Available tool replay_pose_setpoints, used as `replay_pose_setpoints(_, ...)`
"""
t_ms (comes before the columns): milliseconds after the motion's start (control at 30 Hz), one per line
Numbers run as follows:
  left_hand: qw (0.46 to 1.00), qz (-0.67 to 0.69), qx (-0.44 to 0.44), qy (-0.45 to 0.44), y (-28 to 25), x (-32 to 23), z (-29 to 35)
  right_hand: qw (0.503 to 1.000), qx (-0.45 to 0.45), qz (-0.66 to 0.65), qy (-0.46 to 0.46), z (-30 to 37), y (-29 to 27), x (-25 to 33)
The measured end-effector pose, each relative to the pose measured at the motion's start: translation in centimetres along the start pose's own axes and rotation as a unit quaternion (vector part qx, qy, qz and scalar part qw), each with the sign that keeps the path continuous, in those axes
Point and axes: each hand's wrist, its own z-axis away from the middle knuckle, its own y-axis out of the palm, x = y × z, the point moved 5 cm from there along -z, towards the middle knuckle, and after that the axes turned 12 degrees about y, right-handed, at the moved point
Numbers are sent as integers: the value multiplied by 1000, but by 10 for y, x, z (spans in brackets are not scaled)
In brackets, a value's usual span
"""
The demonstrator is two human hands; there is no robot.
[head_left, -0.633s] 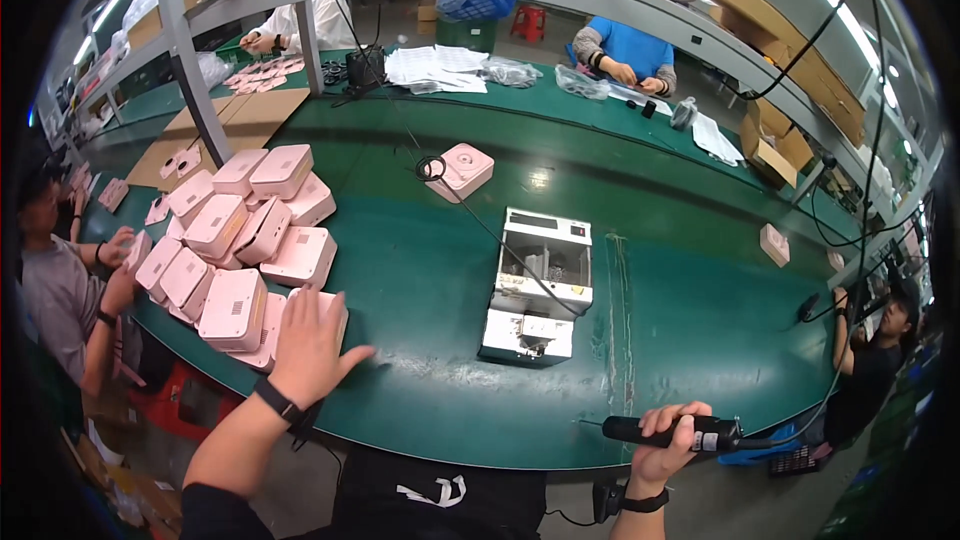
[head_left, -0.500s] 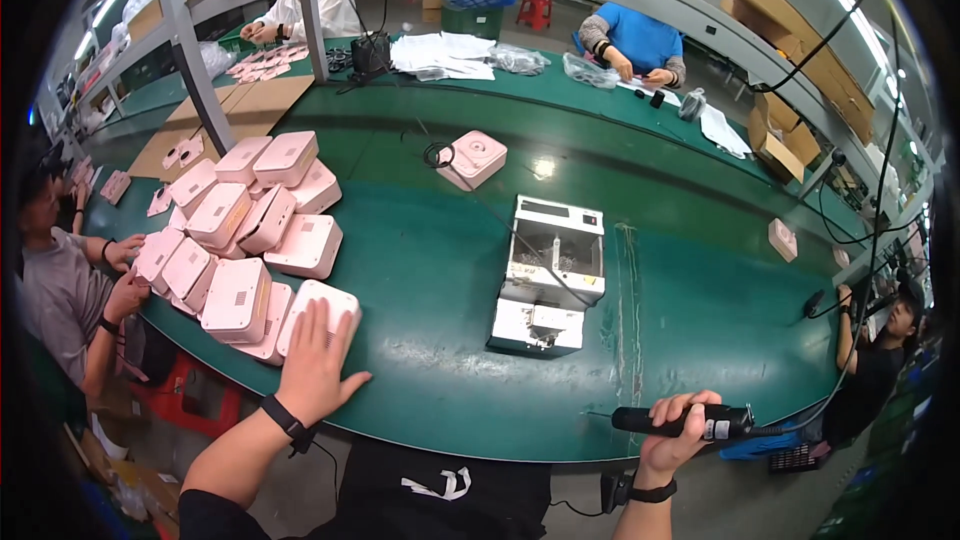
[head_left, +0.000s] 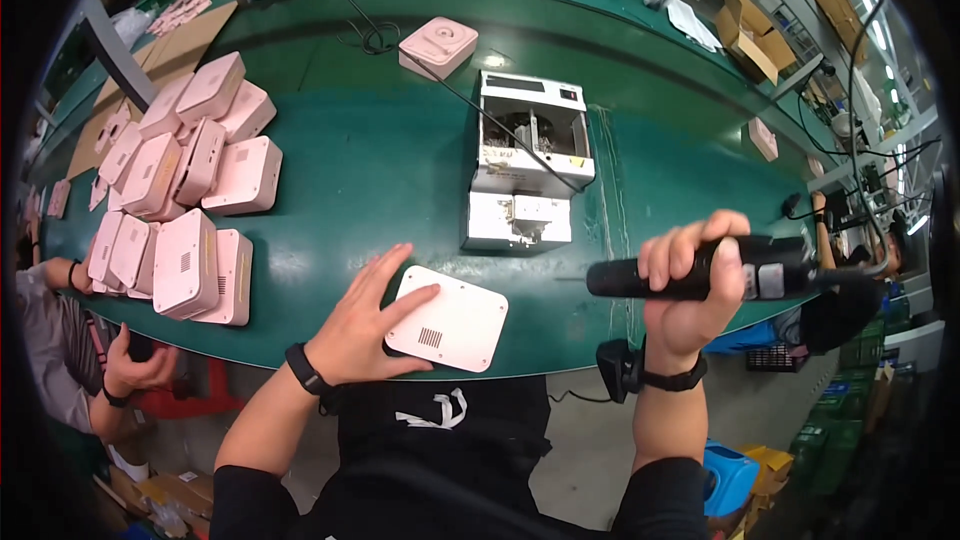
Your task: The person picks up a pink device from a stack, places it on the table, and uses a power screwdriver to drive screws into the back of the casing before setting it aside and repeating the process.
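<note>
In front of me, near the table's front edge, a pale pink plastic housing (head_left: 462,315) lies flat, with screw holes at its corners and a slotted vent. My left hand (head_left: 365,325) grips its left side, one finger across the top and the thumb at the near edge. My right hand (head_left: 695,275) is wrapped round a black electric screwdriver (head_left: 625,279), raised over the table, its thin bit pointing left toward the housing but apart from it. Beyond the housing stands a white-and-black screw feeder (head_left: 530,165) with an open top.
Several pink housings (head_left: 185,262) are piled at the left. Another pink housing (head_left: 438,45) sits behind the feeder, near a looped black cable (head_left: 375,37). A co-worker's hand (head_left: 135,365) is at the left table edge; other people work across the table and at the right.
My left hand has brought a pink housing from the pile rightward to in front of me. The screwdriver in my right hand has risen. The view has shifted, and a co-worker's hand has left the pile.
</note>
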Motion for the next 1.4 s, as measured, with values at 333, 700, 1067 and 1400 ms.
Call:
replay_pose_setpoints(333, 986, 124, -86, -66, 39, -1, -12, 991, 28, 129, -5, -54, 62, -23)
replay_pose_setpoints(700, 985, 109, -116, -60, 39, -2, -18, 993, 62, 86, 47, -20, 45, -15)
replay_pose_setpoints(1067, 984, 118, -112, -68, 44, 0, -21, 992, 54, 98, 59, -18, 32, -30)
replay_pose_setpoints(1400, 984, 122, -108, -74, 46, 2, -19, 993, 66, 82, 50, -14, 31, -47)
